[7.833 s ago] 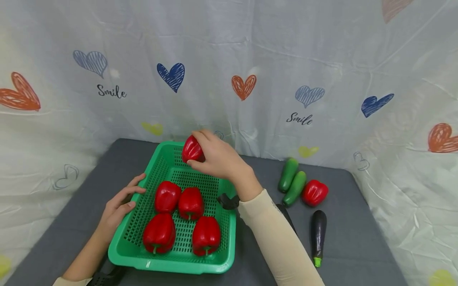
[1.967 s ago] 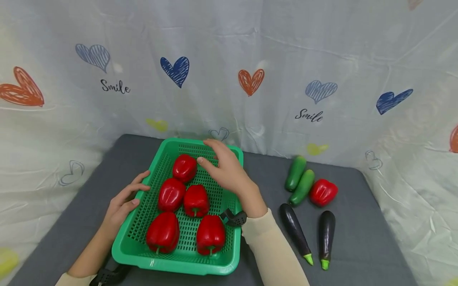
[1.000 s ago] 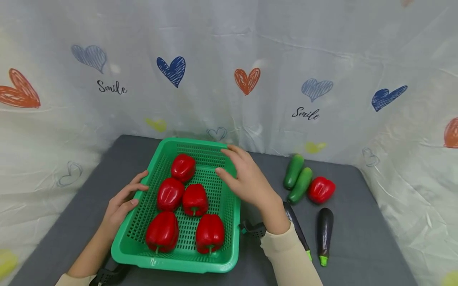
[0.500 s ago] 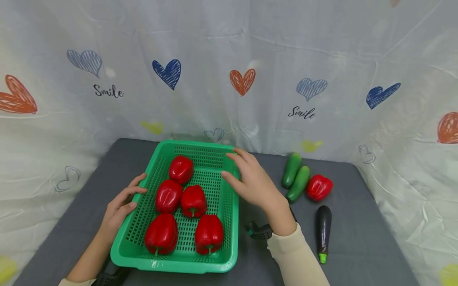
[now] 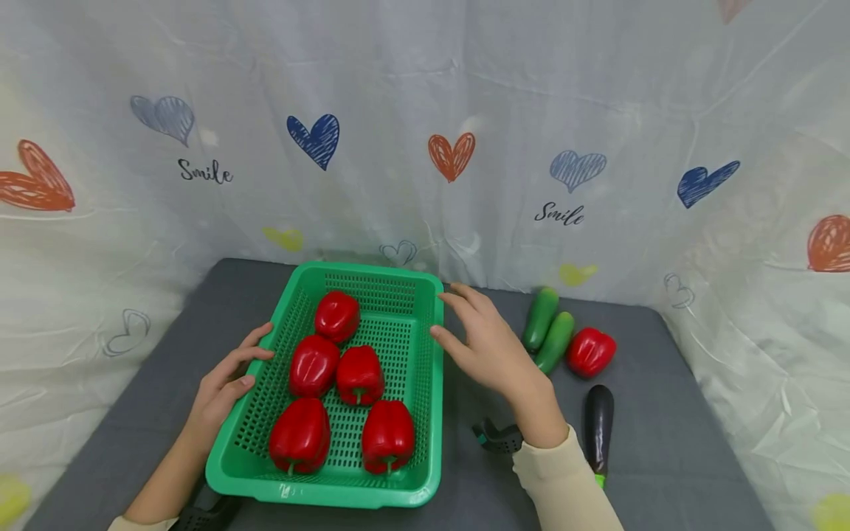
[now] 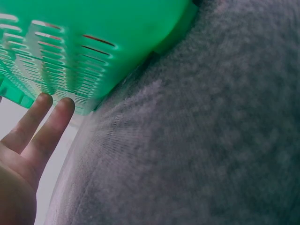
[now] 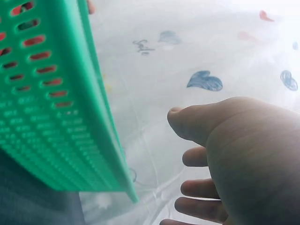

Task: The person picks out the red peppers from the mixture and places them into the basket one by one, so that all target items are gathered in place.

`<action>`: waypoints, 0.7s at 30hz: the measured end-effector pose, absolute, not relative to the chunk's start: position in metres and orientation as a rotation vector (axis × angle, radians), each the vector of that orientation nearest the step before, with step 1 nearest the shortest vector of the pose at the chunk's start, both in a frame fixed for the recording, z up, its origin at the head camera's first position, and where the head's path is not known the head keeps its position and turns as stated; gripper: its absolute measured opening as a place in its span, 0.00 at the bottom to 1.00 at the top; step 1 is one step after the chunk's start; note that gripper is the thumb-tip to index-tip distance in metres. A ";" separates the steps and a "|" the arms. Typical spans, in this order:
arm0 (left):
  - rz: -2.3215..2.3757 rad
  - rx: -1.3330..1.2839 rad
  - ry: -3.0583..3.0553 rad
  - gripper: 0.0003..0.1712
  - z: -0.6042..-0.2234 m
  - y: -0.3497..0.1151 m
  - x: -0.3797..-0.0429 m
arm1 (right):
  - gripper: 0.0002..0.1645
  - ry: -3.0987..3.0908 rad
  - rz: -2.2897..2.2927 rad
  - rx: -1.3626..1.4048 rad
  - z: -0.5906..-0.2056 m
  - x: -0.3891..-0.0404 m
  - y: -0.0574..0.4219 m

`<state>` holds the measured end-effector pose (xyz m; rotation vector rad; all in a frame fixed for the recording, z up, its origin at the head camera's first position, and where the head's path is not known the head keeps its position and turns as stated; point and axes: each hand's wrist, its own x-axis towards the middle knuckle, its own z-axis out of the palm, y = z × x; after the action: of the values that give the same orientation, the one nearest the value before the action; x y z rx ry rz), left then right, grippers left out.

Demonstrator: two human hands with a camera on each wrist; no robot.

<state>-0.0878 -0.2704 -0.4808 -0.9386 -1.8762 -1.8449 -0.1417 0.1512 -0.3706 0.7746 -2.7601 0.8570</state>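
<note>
A green plastic basket (image 5: pixel 325 495) holds several red bell peppers (image 5: pixel 313 366), the farthest one (image 5: pixel 337 316) lying near its back left. My left hand (image 5: pixel 222 383) rests at the basket's left rim, fingers lightly bent. In the left wrist view, two fingers (image 6: pixel 51 129) reach nearly straight along the slotted outer wall. My right hand (image 5: pixel 488 346) hovers just outside the right rim, fingers spread and holding nothing. The right wrist view has the thumb and fingertips of that hand (image 7: pixel 255 154) apart from the basket wall (image 7: pixel 70 93).
Right of my right hand, two cucumbers (image 5: pixel 541 318) lie beside another red bell pepper (image 5: pixel 591 352) on the grey tablecloth (image 5: pixel 664 442). An eggplant (image 5: pixel 599 428) sits nearer, partly covered by my sleeve. A white curtain printed with hearts (image 5: pixel 372 88) hangs behind the table.
My right hand has set the bell pepper it held into the basket's back left and let go. Since then it has drawn rightward out past the rim. My left hand stays put.
</note>
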 end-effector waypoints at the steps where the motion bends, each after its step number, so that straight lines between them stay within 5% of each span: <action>1: -1.848 -0.940 -1.877 0.24 -0.481 -0.270 -0.088 | 0.35 -2.764 0.850 0.765 -0.371 -0.141 0.154; 21: -1.869 -0.939 -1.871 0.24 -0.483 -0.272 -0.088 | 0.38 -2.825 0.727 0.645 -0.381 -0.134 0.198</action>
<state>-0.0880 -0.2721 -0.4831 -0.9391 -1.8711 -1.8688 -0.1344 0.1980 -0.3810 0.6454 -2.8252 0.7274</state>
